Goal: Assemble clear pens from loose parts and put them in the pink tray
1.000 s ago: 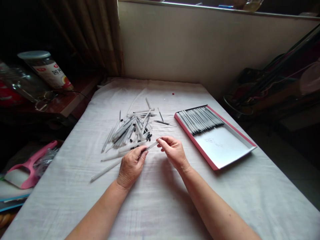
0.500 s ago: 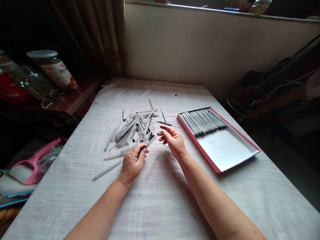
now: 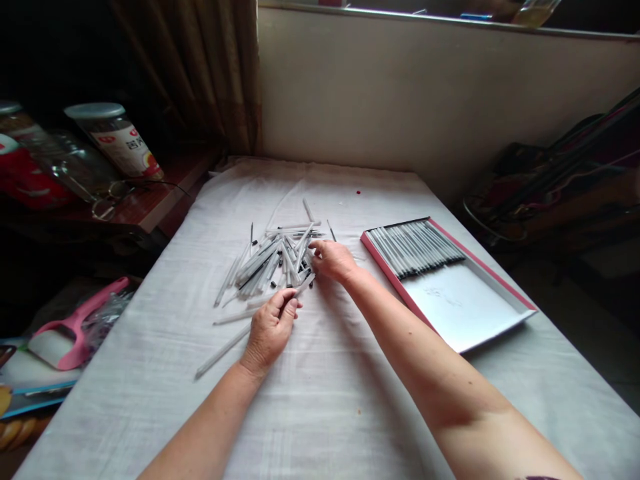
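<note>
My left hand point(image 3: 270, 329) rests on the white cloth and pinches a translucent pen barrel point(image 3: 303, 285) that points up and right. My right hand point(image 3: 333, 259) is stretched forward with its fingers curled down onto the right edge of a loose pile of pen barrels and black refills point(image 3: 270, 260); what its fingertips hold is hidden. A shallow pink-rimmed tray point(image 3: 480, 313) lies to the right, with a neat row of assembled pens point(image 3: 417, 245) across its far end.
A few stray barrels point(image 3: 223, 350) lie on the white cloth point(image 3: 320, 400) left of my left hand. Jars point(image 3: 117, 137) stand on a dark shelf at the left, with a pink-handled tool point(image 3: 70, 333) below. A wall runs behind the table.
My right hand let go of the barrel's tip and reached forward to the pile. My left hand kept hold of the barrel and barely moved.
</note>
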### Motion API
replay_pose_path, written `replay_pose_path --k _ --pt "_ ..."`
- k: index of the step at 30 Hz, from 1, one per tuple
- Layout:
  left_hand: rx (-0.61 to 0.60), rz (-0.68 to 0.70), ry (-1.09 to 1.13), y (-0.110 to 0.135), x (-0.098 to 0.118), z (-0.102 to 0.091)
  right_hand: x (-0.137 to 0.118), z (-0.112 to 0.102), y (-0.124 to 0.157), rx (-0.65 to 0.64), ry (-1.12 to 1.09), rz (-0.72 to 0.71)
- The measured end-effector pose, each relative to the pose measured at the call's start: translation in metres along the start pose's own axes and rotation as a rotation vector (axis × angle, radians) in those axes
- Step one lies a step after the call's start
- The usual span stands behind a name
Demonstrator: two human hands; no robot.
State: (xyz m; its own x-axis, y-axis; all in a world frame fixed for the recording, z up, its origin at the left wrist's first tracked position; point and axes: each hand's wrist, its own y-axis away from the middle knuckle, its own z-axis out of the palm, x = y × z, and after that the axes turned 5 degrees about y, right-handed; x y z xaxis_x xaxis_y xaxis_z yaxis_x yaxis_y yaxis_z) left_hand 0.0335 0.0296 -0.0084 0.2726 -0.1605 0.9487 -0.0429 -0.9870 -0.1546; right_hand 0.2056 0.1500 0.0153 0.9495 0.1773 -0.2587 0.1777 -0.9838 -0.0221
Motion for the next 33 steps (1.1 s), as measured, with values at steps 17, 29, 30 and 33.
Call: replay_pose_path --k 17,29,30,33 --pt "0.081 -0.037 0.123 -0.004 0.001 -0.002 0.012 0.006 0.032 0.183 -0.126 0.039" --pt "0.062 -0.030 0.080 -0.004 0.004 -0.002 0.001 0.006 0.048 0.049 0.048 -0.145" --pt "0.060 -0.027 0.076 -0.004 0.003 -0.002 0.001 0.006 0.047 0.039 0.051 -0.164" --pt "0.051 -0.025 0.063 -0.004 0.001 -0.002 0.005 0.005 0.050 0.060 -0.042 -0.161"
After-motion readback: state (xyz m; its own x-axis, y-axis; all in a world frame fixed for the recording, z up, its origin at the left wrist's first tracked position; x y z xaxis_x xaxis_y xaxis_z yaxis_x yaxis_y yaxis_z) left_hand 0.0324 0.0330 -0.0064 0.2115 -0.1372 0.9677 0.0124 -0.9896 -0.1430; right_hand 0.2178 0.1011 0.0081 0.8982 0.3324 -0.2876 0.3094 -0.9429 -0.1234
